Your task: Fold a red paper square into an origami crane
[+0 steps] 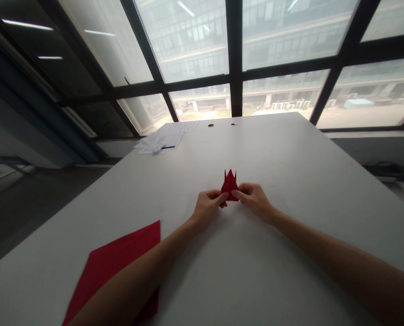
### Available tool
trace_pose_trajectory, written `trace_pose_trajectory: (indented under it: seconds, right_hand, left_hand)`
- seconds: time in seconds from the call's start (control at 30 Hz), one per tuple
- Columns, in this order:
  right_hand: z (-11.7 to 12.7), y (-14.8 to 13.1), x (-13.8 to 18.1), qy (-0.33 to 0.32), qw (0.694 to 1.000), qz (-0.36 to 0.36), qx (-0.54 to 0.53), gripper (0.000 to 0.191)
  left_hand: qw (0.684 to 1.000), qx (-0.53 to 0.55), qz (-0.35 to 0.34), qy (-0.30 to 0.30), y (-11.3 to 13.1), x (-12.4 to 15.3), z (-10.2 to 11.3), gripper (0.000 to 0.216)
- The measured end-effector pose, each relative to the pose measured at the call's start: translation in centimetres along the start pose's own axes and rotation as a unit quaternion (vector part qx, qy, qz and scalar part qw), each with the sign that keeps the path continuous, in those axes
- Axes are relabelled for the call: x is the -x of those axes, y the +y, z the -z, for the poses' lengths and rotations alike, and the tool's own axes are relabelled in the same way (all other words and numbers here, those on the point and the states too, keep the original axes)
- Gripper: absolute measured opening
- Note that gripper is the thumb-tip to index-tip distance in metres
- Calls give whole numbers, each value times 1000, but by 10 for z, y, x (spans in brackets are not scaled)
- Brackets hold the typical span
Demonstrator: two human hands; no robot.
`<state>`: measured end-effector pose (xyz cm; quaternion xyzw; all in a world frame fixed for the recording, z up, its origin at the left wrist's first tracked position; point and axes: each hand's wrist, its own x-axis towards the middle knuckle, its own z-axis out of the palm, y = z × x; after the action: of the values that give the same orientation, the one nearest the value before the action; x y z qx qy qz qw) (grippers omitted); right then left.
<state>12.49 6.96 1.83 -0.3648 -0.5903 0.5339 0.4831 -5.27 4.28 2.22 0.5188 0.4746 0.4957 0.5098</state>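
A small folded red paper piece with pointed tips stands up from the white table, a little beyond the middle. My left hand pinches its lower left corner with thumb and fingers closed. My right hand pinches its lower right side in the same way. Both hands rest on the tabletop, with the forearms reaching in from the bottom of the view.
A flat red paper sheet lies at the near left, partly under my left forearm. A loose stack of white papers sits at the far left corner. Two dark round holes mark the far edge. Large windows rise behind the table.
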Motion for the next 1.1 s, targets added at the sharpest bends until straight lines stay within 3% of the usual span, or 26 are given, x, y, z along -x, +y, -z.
trace_pose_trajectory:
  seconds: [0.93, 1.1]
  right_hand:
    - [-3, 4, -3, -30, 999, -13, -8, 31]
    - [-3, 1, -3, -27, 999, -14, 25, 31]
  left_hand:
    - [999, 2, -29, 28, 2, 2, -2, 32]
    - [998, 0, -25, 63, 0, 0, -2, 31]
